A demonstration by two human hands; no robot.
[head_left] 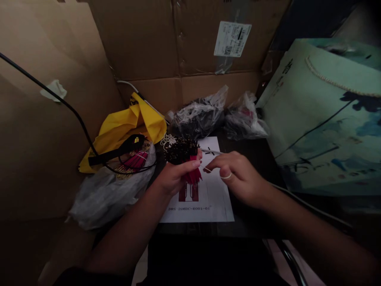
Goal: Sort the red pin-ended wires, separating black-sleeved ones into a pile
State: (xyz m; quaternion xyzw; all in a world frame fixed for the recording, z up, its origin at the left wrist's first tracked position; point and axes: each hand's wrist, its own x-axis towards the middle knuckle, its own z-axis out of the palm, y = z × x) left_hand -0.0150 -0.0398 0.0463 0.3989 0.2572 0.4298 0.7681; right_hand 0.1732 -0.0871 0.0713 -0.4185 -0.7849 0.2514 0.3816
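Near the middle of the table, my left hand (176, 176) is closed around a bundle of red wires (194, 171) with black ends (181, 151) pointing up and away. To its right, my right hand (245, 180) has its thumb and index finger a little apart, with a thin white rubber band (226, 176) around the thumb. A thin pale strand also shows at the index fingertip; I cannot tell whether it is the same band. Beneath both hands lies a white printed sheet (216, 202) with a picture and a code line, and some small black pieces (210, 151) rest on its upper part.
Clear plastic bags (198, 115) with dark contents stand behind the hands. At left are a yellow bag (119, 123), a plastic bag (104, 194) with more red wires, and a black cable (71, 107). Cardboard (143, 39) walls the back; a pale green paper bag (321, 131) stands right.
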